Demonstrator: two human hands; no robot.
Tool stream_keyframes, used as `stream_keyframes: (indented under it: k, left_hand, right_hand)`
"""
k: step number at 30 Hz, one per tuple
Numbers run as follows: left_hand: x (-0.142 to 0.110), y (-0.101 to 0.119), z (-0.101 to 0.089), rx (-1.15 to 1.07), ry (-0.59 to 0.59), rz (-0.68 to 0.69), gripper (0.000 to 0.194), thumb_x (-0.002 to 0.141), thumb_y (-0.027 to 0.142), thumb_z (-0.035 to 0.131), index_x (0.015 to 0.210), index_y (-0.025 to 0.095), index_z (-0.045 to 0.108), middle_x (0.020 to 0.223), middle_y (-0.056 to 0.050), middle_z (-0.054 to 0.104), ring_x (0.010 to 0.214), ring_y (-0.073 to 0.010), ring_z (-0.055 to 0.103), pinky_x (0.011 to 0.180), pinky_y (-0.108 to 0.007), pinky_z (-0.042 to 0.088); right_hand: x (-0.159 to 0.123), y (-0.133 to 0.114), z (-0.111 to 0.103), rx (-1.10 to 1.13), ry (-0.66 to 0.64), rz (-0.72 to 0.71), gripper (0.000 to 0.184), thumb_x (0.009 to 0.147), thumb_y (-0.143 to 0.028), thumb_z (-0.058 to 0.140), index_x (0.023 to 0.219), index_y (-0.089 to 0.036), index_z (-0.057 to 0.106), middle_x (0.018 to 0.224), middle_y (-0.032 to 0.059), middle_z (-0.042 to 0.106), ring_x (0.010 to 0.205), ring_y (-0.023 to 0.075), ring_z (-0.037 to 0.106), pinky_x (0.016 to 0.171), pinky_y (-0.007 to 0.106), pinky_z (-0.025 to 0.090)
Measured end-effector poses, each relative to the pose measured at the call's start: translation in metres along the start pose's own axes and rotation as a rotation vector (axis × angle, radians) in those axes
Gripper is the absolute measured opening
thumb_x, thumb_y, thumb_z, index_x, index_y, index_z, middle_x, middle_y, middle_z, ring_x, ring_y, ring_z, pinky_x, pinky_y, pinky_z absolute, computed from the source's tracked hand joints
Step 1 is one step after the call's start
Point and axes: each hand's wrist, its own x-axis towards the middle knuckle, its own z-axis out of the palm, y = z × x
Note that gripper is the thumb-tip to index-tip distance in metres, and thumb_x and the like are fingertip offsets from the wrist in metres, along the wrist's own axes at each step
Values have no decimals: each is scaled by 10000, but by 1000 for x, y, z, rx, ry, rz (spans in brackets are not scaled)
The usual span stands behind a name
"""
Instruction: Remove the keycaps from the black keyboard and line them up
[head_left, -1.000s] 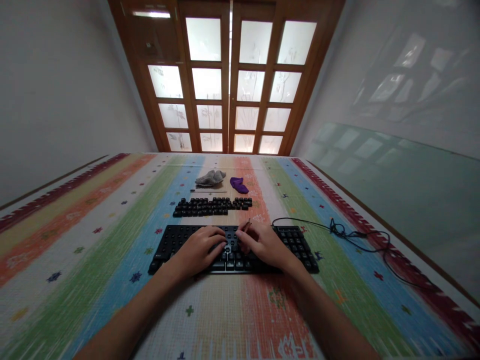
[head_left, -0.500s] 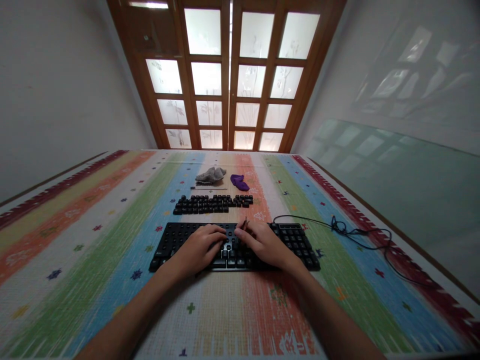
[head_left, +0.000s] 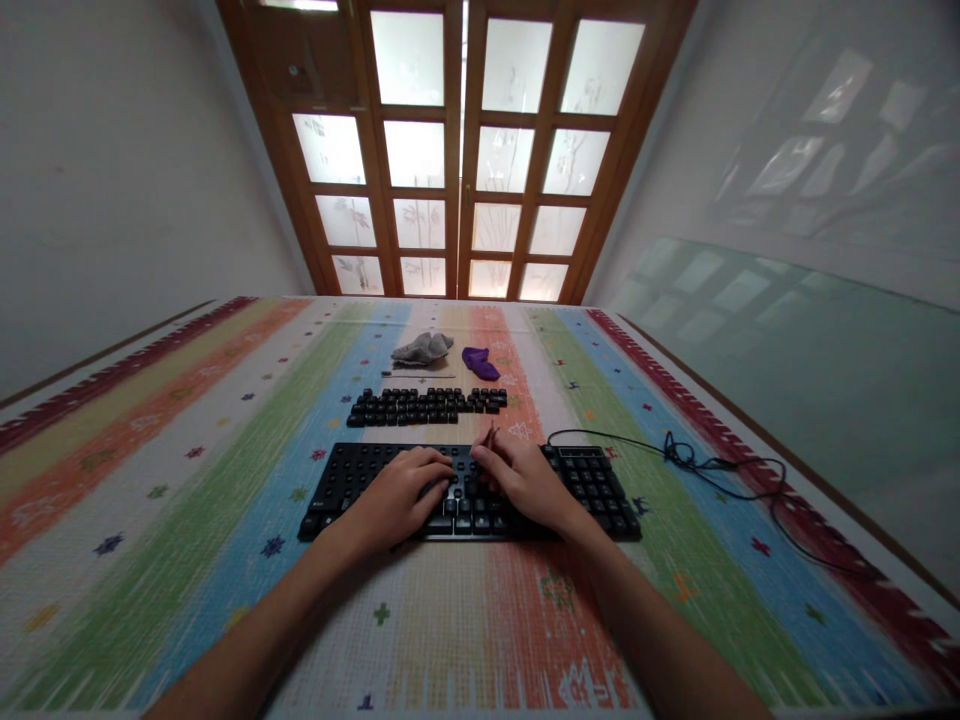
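A black keyboard [head_left: 442, 525] lies in front of me, and many of its left and middle key spots are bare of caps. My left hand [head_left: 409, 490] rests on its middle part, fingers stretched to the right and lying over the bare key spots. My right hand [head_left: 521, 480] is over the keyboard just right of centre. Its thumb and fingers pinch a thin brown stick-like tool [head_left: 491, 434] whose upper end pokes out above them; its lower end is hidden. Beyond the keyboard, loose black keycaps [head_left: 420, 405] are set out in rows.
Past the keycaps lie a thin rod with a dark end [head_left: 420, 375], a grey cloth [head_left: 424, 349] and a purple cloth [head_left: 480, 363]. A black cable [head_left: 720, 464] runs right from the keyboard, tangled partway. A striped tablecloth [head_left: 187, 560] covers the table.
My right hand has shifted up slightly with the stick-like tool in its pinch. My left hand keeps its place on the keyboard.
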Motion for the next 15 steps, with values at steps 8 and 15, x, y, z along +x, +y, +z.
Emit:
stream_keyframes:
  k: [8,15]
  left_hand:
    - [0,3,-1,-32,11,-18,232,938,199,496,1050,186,698,1124,-91,681,1048,-225,625,960,-417,503]
    - [0,3,0,-49,41,-6,222,926,190,507,1024,195,707,1102,-86,685,1029,-222,627,946,-407,506]
  right_hand:
    - [3,0,7,-37,77,-17,253,985,-347,468,807,-188,551,651,-12,584,616,143,576,636,269,421]
    - [2,1,9,-31,98,-20,251,982,-353,464,798,-196,533,645,-6,587,606,150,582,617,271,418]
